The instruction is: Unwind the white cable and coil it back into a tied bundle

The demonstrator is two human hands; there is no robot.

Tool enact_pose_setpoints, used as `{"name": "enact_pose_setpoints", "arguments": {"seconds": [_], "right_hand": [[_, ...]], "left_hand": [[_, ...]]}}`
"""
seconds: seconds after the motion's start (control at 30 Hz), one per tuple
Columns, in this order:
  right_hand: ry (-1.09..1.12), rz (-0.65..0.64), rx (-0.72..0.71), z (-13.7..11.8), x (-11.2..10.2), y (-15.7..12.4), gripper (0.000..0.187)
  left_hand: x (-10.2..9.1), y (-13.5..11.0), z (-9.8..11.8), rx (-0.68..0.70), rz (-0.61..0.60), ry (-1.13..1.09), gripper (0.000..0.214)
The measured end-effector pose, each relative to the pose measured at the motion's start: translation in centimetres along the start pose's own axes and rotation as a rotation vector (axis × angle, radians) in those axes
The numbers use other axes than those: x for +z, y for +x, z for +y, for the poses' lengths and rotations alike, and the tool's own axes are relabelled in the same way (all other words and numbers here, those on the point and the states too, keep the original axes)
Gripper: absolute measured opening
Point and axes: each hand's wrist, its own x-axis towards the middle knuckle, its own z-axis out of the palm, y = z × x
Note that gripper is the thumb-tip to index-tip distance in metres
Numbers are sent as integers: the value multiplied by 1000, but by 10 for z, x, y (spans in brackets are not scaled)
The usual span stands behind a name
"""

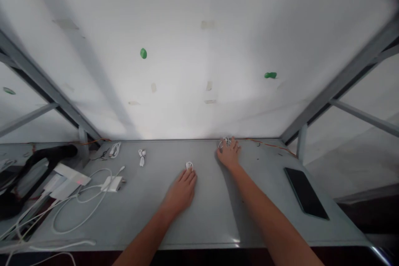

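Note:
On the grey shelf top, my left hand (pixel 183 190) lies flat, fingers stretched forward, its fingertips at a small coiled white cable (pixel 189 165) and partly covering it. Further back, close to the wall, my right hand (pixel 230 154) reaches over another coiled white cable (pixel 225 141). Its fingers are spread apart and hide part of that coil; I cannot tell how firmly they touch it. To the left lie two more bundled white cables, one tied in the middle (pixel 142 157) and one in a long loop (pixel 115 150).
A white charger (pixel 112 184) with a loose cable and a white power strip (pixel 67 181) are at left, near a black curved object (pixel 40 166). A dark phone (pixel 306 193) lies at right. Grey metal posts (pixel 301 145) and a white wall (pixel 187 70) border the shelf.

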Motion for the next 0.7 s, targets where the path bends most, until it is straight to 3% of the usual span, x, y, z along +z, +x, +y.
{"name": "enact_pose_setpoints", "arguments": {"seconds": [0.07, 0.17, 0.27, 0.37, 0.43, 0.53, 0.63, 0.7], "right_hand": [[3, -22, 3, 5, 1, 11, 53], [2, -34, -30, 2, 6, -1, 51], [4, -67, -85, -18, 10, -41, 52], [49, -131, -188, -40, 14, -91, 53], [100, -175, -272, -44, 15, -119, 56], [245, -223, -351, -27, 15, -138, 59], [373, -224, -291, -3, 11, -131, 61], [384, -212, -256, 4, 6, -119, 61]], "left_hand": [[-1, -2, -21, -90, -22, 43, 52], [-5, -15, -67, -219, -27, 100, 52], [-14, -33, -114, -382, -10, 131, 53], [-20, -43, -135, -507, 68, 157, 53], [-19, -44, -125, -524, 123, 120, 49], [-9, -35, -82, -543, 171, -90, 39], [4, -16, -35, -580, 240, -376, 30], [9, 2, -14, -605, 254, -470, 26]]}}
